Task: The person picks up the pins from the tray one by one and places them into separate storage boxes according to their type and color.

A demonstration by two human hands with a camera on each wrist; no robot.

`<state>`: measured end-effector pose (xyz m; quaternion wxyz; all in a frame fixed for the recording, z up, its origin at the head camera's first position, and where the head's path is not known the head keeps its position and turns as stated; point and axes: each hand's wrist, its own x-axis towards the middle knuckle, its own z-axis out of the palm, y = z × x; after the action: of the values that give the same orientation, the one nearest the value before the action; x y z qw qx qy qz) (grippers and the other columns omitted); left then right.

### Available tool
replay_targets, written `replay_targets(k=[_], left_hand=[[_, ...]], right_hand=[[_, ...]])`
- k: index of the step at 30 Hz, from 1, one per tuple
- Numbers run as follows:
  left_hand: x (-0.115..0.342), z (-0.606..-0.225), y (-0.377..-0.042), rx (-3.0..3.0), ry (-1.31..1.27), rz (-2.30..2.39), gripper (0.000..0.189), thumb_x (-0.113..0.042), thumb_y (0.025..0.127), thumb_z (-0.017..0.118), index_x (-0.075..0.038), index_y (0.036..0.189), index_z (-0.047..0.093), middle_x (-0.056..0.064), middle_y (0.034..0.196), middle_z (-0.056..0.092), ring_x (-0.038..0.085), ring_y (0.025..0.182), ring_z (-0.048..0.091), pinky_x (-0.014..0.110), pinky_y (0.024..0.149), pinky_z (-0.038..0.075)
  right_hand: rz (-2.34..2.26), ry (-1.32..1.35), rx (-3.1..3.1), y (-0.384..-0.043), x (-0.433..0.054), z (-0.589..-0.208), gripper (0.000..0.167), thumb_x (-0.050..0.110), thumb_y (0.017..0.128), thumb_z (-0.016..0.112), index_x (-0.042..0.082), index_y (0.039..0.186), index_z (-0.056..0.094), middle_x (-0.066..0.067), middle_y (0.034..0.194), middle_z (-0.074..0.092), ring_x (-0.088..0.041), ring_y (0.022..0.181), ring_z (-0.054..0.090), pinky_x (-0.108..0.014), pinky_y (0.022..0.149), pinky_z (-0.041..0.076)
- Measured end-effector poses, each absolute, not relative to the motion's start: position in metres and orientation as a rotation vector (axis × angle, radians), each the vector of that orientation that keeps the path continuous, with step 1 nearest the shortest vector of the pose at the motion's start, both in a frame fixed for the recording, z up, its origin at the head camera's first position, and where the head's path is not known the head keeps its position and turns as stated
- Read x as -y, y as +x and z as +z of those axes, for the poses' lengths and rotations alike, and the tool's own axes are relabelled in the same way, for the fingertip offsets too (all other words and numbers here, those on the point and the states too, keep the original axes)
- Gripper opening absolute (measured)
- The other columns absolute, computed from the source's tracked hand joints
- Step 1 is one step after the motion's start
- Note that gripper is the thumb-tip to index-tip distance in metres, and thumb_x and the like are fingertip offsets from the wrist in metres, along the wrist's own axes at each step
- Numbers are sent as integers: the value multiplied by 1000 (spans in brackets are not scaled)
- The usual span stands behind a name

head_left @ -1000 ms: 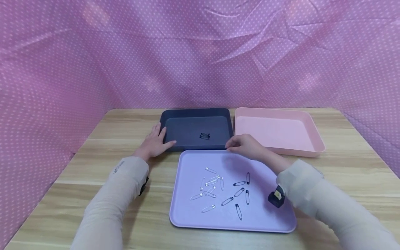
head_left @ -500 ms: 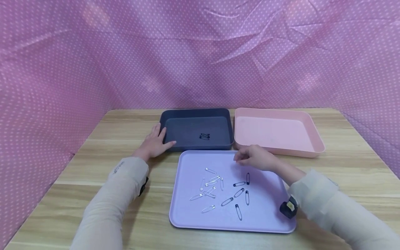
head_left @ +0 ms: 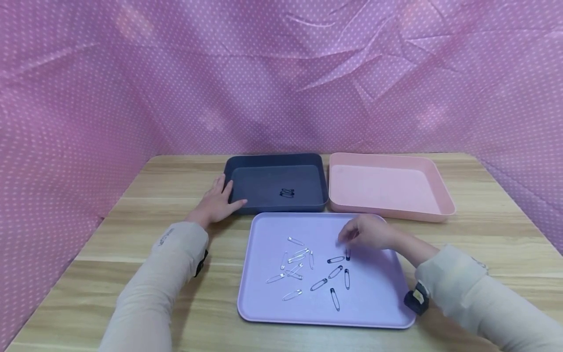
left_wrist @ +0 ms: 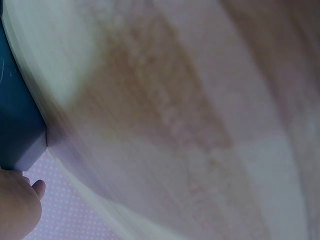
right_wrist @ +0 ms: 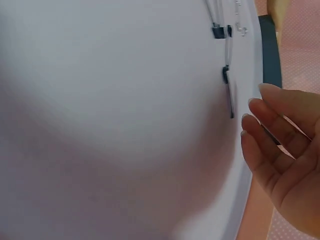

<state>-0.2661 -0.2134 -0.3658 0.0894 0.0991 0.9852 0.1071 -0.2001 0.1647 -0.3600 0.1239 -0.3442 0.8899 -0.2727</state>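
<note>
With fingers spread, my left hand [head_left: 215,203] rests on the left front corner of the dark blue tray [head_left: 255,183]. Inside that tray lies a small cluster of black safety pins [head_left: 287,193]. My right hand [head_left: 367,232] hovers over the back right of the lavender tray [head_left: 374,303], its loosely bent fingers holding nothing in the right wrist view. Its fingertips are close to an upright-lying black safety pin [head_left: 348,254], partly hidden by the hand. Several other black safety pins [head_left: 335,272] are scattered nearby, and several silver safety pins [head_left: 292,295] lie to their left.
A pink tray [head_left: 382,186] stands at the back right, beside the dark blue one. All three trays are on a wooden table [head_left: 132,234]. A pink dotted curtain [head_left: 281,88] surrounds the table's back and sides.
My right hand has drawn back from the dark blue tray's front right corner, moving right and nearer over the lavender tray to the black safety pins. My left hand has stayed in place.
</note>
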Motion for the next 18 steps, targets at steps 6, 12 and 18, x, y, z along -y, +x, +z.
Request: replay_targets(k=[6,12,18], left_hand=[[215,-366,-267,-2930,306,324,87,-63,81,29,-1,138,8,18,141,-11,31,127,-10,50,99,7],[218,-366,-268,-2919,316,315,89,-66,80,27,-2,138,6,18,141,-13,30,127,-12,50,99,7],[219,-367,-268,-2916,313,316,89,-66,79,27,-2,138,6,17,141,-13,30,127,-12,50,99,7]], right_hand=[[-786,-1048,-2558,-198,-166,-366,19,-3,67,65,8,82,68,3,80,63,-8,74,57,-22,67,45],[-733,-1069,-2572,-194,-164,-367,19,-5,64,65,9,77,67,6,76,59,-7,72,55,-21,66,45],[-741,-1081,-2545,-192,-164,-369,19,-7,64,66,11,70,63,8,71,56,-4,67,52,-19,62,45]])
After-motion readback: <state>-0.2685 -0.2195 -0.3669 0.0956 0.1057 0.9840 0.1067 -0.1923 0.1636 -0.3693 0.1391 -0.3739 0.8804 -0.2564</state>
